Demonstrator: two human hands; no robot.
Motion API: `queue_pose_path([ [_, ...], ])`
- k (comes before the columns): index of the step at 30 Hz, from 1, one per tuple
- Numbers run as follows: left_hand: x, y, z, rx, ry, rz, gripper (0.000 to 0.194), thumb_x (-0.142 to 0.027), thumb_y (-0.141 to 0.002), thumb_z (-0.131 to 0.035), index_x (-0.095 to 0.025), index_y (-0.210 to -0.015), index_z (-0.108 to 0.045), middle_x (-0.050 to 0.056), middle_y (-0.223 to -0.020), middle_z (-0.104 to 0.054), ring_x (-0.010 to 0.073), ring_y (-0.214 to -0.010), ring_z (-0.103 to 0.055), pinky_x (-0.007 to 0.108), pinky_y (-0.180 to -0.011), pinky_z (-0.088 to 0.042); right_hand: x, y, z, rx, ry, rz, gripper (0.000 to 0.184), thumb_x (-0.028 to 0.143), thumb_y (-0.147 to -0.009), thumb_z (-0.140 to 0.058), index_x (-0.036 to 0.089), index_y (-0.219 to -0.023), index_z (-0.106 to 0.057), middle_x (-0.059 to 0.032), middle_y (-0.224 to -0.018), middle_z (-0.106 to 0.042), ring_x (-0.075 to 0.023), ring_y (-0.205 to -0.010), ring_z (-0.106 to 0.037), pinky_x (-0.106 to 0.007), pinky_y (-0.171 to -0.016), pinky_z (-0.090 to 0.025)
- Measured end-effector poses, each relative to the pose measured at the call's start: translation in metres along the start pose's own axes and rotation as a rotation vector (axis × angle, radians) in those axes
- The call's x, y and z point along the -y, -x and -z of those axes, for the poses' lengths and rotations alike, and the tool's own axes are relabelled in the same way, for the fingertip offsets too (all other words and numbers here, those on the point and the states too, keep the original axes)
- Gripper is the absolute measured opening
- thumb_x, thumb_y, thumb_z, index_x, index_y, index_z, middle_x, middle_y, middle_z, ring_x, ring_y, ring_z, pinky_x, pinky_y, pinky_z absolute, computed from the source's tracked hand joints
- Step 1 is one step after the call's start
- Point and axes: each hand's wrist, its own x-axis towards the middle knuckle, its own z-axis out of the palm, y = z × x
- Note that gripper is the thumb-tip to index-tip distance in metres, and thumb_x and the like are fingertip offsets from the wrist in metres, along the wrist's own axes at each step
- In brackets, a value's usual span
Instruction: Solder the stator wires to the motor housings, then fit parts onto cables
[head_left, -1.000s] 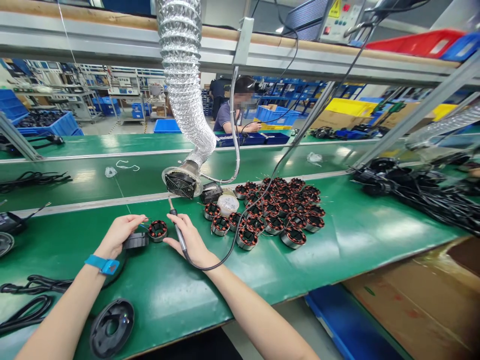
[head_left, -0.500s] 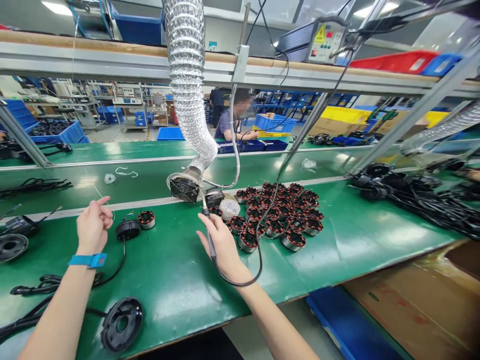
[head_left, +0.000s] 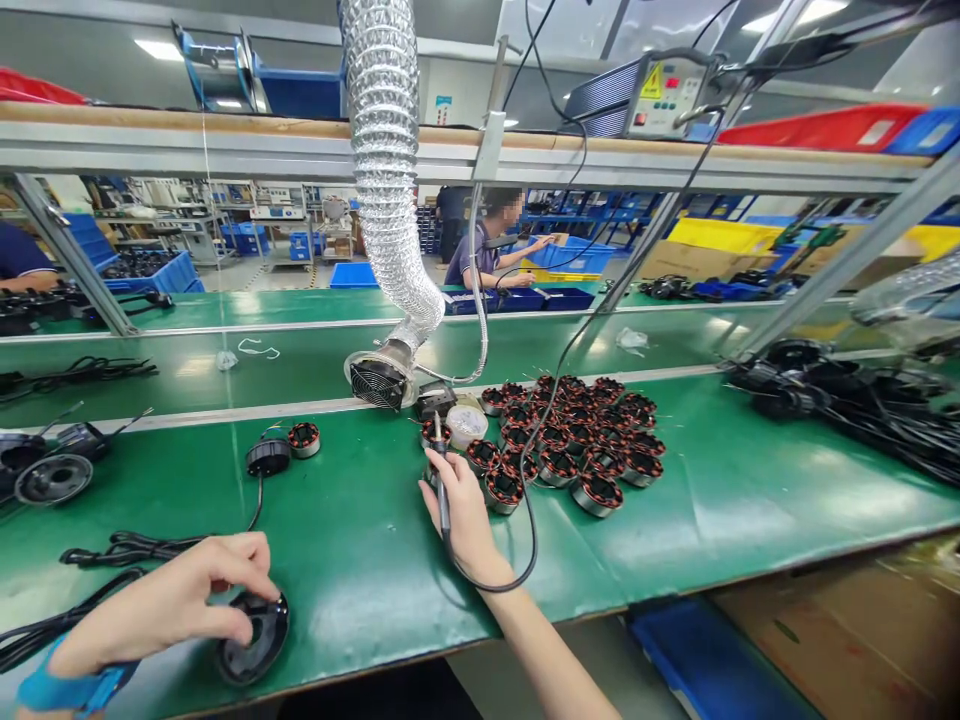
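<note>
My left hand [head_left: 196,592], wearing a blue wristband, is at a black round cover [head_left: 259,650] near the table's front edge. Its thumb and fingers are apart over the rim; whether they touch it I cannot tell. In my right hand [head_left: 466,520] is a soldering iron [head_left: 443,492], tip up, close to a small black box [head_left: 435,400] and a round whitish container [head_left: 466,426]. A copper-wound stator [head_left: 304,440] stands beside a black round housing [head_left: 268,457] with a cable. To the right, several more stators [head_left: 555,464] are grouped together.
A foil duct with a fan [head_left: 379,384] hangs over the table. The iron's cord [head_left: 534,510] loops past my right wrist. Black cables [head_left: 127,548] and motor parts [head_left: 54,478] lie at left, more black parts [head_left: 795,380] at right. A co-worker [head_left: 487,240] sits across the bench.
My left hand left the stator and black housing, rose, then came down toward the front to the black cover. My right hand carried the soldering iron rightward to the small black box.
</note>
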Motion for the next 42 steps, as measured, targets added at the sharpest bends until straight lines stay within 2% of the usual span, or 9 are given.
queue_pose_path([
  [3, 0.003, -0.008, -0.011, 0.024, 0.118, 0.03, 0.022, -0.035, -0.087, -0.06, -0.021, -0.077, -0.074, 0.002, -0.083, -0.062, 0.0155, -0.076, -0.057, 0.021, -0.071, -0.042, 0.017, 0.002, -0.007, 0.077, -0.116, 0.017, 0.051, 0.011, -0.088, -0.055, 0.025, -0.137, -0.048, -0.0126, -0.119, -0.052, -0.0249, -0.101, -0.06, -0.042, -0.088, -0.054],
  [8, -0.003, -0.044, -0.021, -0.06, 0.183, 0.036, 0.029, -0.041, -0.091, -0.053, -0.018, -0.084, -0.07, 0.002, -0.078, -0.069, 0.0159, -0.073, -0.058, 0.022, -0.066, -0.042, 0.044, -0.01, -0.027, 0.249, -0.325, 0.097, 0.063, 0.006, -0.083, -0.06, 0.026, -0.141, -0.044, -0.0106, -0.124, -0.049, -0.0212, -0.103, -0.06, -0.038, -0.092, -0.053],
  [14, -0.013, -0.089, -0.007, 0.008, 0.219, -0.073, 0.029, -0.043, -0.081, -0.064, -0.017, -0.075, -0.074, 0.003, -0.075, -0.068, 0.0163, -0.068, -0.057, 0.023, -0.064, -0.043, 0.052, -0.038, -0.044, 0.302, -0.51, 0.191, 0.056, 0.008, -0.088, -0.057, 0.025, -0.14, -0.044, -0.0083, -0.124, -0.048, -0.0163, -0.106, -0.057, -0.032, -0.098, -0.048],
  [16, -0.007, -0.104, 0.003, -0.062, 0.229, -0.096, 0.033, -0.046, -0.081, -0.062, -0.016, -0.072, -0.073, 0.004, -0.077, -0.068, 0.0175, -0.072, -0.057, 0.025, -0.068, -0.044, 0.051, -0.042, -0.046, 0.287, -0.531, 0.206, 0.058, 0.014, -0.086, -0.064, 0.025, -0.14, -0.044, -0.0087, -0.125, -0.047, -0.0175, -0.108, -0.056, -0.032, -0.099, -0.047],
  [19, 0.012, -0.122, 0.01, -0.265, 0.217, 0.038, 0.043, -0.054, -0.081, -0.057, -0.014, -0.069, -0.07, 0.002, -0.063, -0.061, 0.0165, -0.062, -0.051, 0.026, -0.058, -0.037, 0.047, -0.042, -0.05, 0.225, -0.565, 0.183, 0.056, 0.021, -0.086, -0.067, 0.025, -0.138, -0.046, -0.0094, -0.125, -0.048, -0.0188, -0.109, -0.056, -0.033, -0.099, -0.047],
  [21, 0.024, -0.131, 0.007, -0.293, 0.189, 0.116, 0.044, -0.056, -0.077, -0.06, -0.014, -0.065, -0.067, 0.001, -0.058, -0.057, 0.0153, -0.058, -0.046, 0.026, -0.055, -0.032, 0.042, -0.041, -0.053, 0.19, -0.584, 0.145, 0.05, 0.019, -0.09, -0.061, 0.025, -0.137, -0.047, -0.0098, -0.124, -0.05, -0.0183, -0.109, -0.056, -0.033, -0.099, -0.046],
  [27, 0.035, -0.138, -0.014, -0.163, 0.302, 0.141, 0.032, -0.047, -0.072, -0.06, -0.016, -0.065, -0.063, -0.001, -0.061, -0.055, 0.0154, -0.06, -0.045, 0.026, -0.06, -0.032, 0.027, -0.046, -0.055, 0.28, -0.643, 0.153, 0.053, 0.009, -0.088, -0.056, 0.024, -0.138, -0.045, -0.0088, -0.121, -0.052, -0.0168, -0.109, -0.056, -0.033, -0.101, -0.045],
  [35, 0.035, -0.134, -0.008, -0.27, 0.34, 0.199, 0.036, -0.052, -0.077, -0.051, -0.017, -0.074, -0.063, 0.0, -0.068, -0.056, 0.0164, -0.064, -0.046, 0.025, -0.059, -0.035, 0.028, -0.045, -0.051, 0.283, -0.631, 0.097, 0.059, 0.013, -0.08, -0.069, 0.023, -0.135, -0.049, -0.0077, -0.118, -0.053, -0.0184, -0.105, -0.057, -0.033, -0.097, -0.048],
  [42, 0.036, -0.13, -0.009, -0.318, 0.217, 0.206, 0.049, -0.063, -0.081, -0.046, -0.017, -0.071, -0.061, 0.0, -0.064, -0.053, 0.017, -0.062, -0.046, 0.026, -0.061, -0.035, 0.031, -0.046, -0.05, 0.282, -0.68, 0.154, 0.061, 0.007, -0.081, -0.062, 0.022, -0.138, -0.045, -0.0083, -0.122, -0.053, -0.0181, -0.112, -0.055, -0.033, -0.101, -0.045],
])
